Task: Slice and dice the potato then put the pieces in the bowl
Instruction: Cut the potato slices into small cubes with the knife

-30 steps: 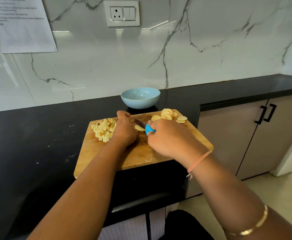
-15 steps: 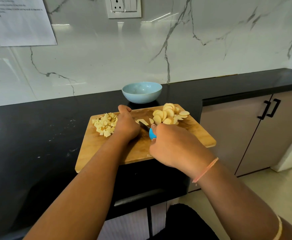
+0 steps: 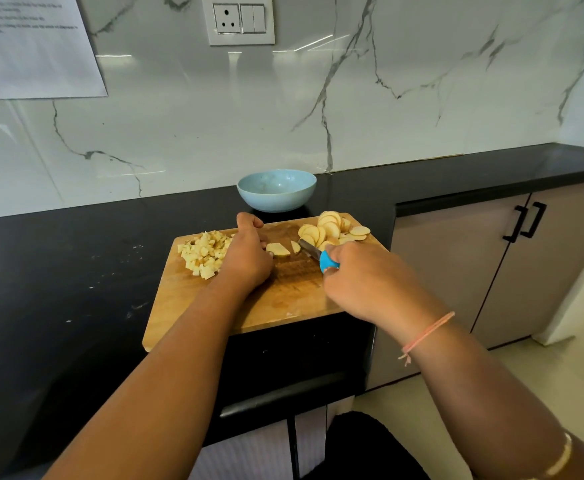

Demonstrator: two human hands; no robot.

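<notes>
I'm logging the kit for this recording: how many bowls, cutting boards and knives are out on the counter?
Bowl: 1
Cutting board: 1
Knife: 1
Total: 3

We see the cutting board (image 3: 283, 306) at the table's (image 3: 76, 271) front edge, the bowl (image 3: 276, 199) just behind it; diced pieces (image 3: 204, 252) lie on the board's left, slices (image 3: 332, 228) at its back right corner.

Black counter (image 3: 76, 271): cutting board (image 3: 294, 296), bowl (image 3: 276, 197)
</notes>
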